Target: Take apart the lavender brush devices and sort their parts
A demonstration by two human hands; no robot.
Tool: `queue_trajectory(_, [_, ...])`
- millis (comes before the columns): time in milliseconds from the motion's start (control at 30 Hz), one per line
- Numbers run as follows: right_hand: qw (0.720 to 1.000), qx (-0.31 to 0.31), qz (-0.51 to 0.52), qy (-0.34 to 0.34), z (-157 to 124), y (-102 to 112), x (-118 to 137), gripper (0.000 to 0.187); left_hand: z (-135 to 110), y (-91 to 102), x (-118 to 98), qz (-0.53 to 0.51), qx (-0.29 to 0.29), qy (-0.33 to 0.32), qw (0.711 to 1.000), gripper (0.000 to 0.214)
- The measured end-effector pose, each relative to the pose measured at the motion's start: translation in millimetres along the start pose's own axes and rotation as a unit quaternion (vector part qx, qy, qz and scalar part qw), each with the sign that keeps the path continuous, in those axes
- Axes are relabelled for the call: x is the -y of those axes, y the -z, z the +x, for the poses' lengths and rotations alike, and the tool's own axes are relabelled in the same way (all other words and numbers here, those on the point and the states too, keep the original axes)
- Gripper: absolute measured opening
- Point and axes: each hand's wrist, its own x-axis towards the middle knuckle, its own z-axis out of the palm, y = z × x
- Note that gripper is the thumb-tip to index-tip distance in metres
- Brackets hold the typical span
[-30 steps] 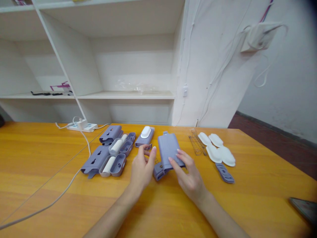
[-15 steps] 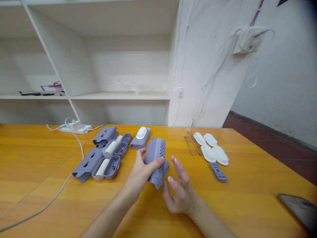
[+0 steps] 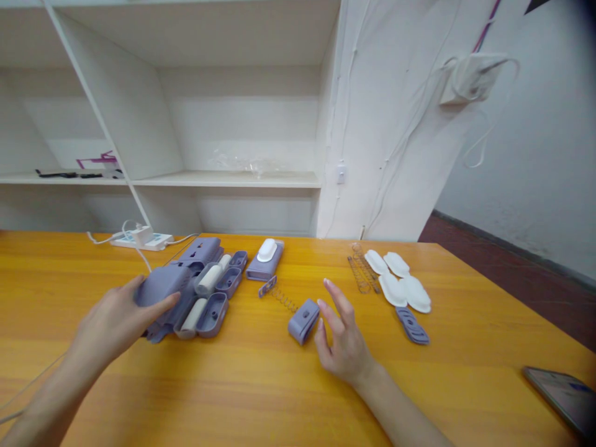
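On the left, my left hand (image 3: 109,326) grips a purple plastic casing (image 3: 161,287), thumb along its near side, just over or on the other purple casings (image 3: 200,251). My right hand (image 3: 342,338) is open, fingers apart, beside a small purple plastic box (image 3: 303,321); whether a fingertip touches it I cannot tell. From that box a thin metal spring (image 3: 284,299) runs to a small purple plate (image 3: 267,286). Purple cups (image 3: 213,315) and white rolls (image 3: 193,318) lie next to the casings.
A purple casing with a white oval piece (image 3: 267,249) lies farther back. To the right are loose springs (image 3: 363,273), several white oval covers (image 3: 404,289) and flat purple plates (image 3: 412,325). A phone (image 3: 561,392) lies near the right edge; a power strip (image 3: 142,239) stands back left.
My left hand has carried the purple casing from the middle to the left-hand group. The small box, spring and plate now show on the table by my right hand, which barely moved.
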Motion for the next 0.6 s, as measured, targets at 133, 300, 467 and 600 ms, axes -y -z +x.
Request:
queue_trajectory(133, [1.0, 0.0, -0.011, -0.013, -1, 0, -3, 0.076, 4, -10.0, 7, 0.124, 0.042, 0.0, 0.991, 0.077])
queue_trajectory(300, [1.0, 0.002, -0.012, -0.013, -1, 0, -4, 0.074, 7, -25.4, 11, 0.137, 0.039, -0.023, 0.989, 0.08])
queue_trajectory(467, [1.0, 0.002, -0.011, -0.016, 0, 0, -4, 0.075, 11, -24.1, -4, 0.108, -0.15, -0.073, 0.98, 0.108])
queue_trajectory(600, [1.0, 0.0, -0.016, -0.023, -1, 0, -5, 0.072, 5, -9.0, -51, 0.005, -0.271, -0.187, 0.944, 0.089])
